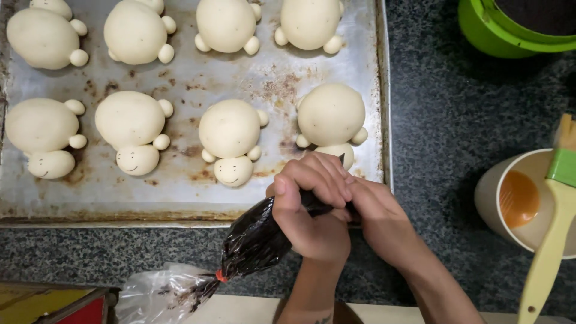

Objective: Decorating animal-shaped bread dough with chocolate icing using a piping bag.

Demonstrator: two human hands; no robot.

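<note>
Far to the left of the fingers, on a worn metal baking tray (180,198), sit rows of pale dough animals, each a round body with small ball feet. In the near row, the leftmost dough figure (42,135) has a head with a drawn smile, and so do the second figure (133,129) and the third figure (231,138), which lies just left of and above the knuckles. The fourth figure (332,120) stands right above the fingers, its head partly hidden behind them.

Below and left of the fingers trails the clear plastic tail of a piping bag (258,237), tied off with a red band; its dark-filled belly runs up into the grip. The left hand (312,210) is curled tightly around the bag, fingers (318,177) wrapped over the top and thumb beneath, squeezing the dark filling. The bag's fine dark tip pokes out just beyond the fingertips, at the head of the fourth figure; whether it touches the dough cannot be told.

The right hand (375,216) presses against the left from the side, its fingers tucked under the left hand's fingers and closed against the front of the bag.

Well right of the fingers, on the dark speckled counter (444,120), stands a cream cup (510,204) of orange liquid with a green-and-yellow pastry brush (555,228) resting across it. Above that is a green bowl (498,30).
</note>
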